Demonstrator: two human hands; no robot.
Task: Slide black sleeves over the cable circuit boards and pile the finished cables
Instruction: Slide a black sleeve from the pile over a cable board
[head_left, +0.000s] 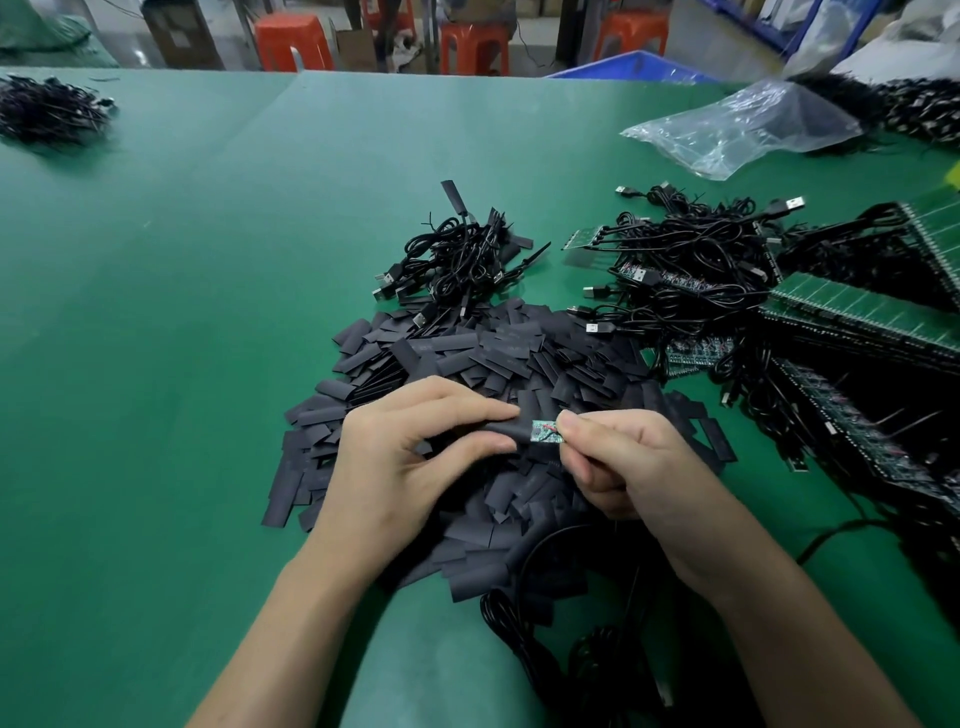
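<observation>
The left hand is pinching one black sleeve between thumb and forefinger, its grip closed on the tube. The right hand is pinching the wires at the other end of one small green circuit board, its grip closed on that cable end. The board is hovering just above the heap of loose sleeves on the green tabletop. Its left end is meeting the sleeve's mouth and most of its face is showing bare. The likely trouble lies at that mouth: the sleeve looks flattened, so a board corner could be catching on the lip and buckling it instead of entering. Pushing by the thin wires could also be straining their solder joints, and a slack pinch could be letting the sleeve drop back into the heap. By count: two hands, one board and one sleeve in work, loose sleeves too many to count, one small pile of sleeved cables behind the heap, one tangle of bare-board cables to the right, one clear plastic bag, and three orange stools beyond the tabletop.
</observation>
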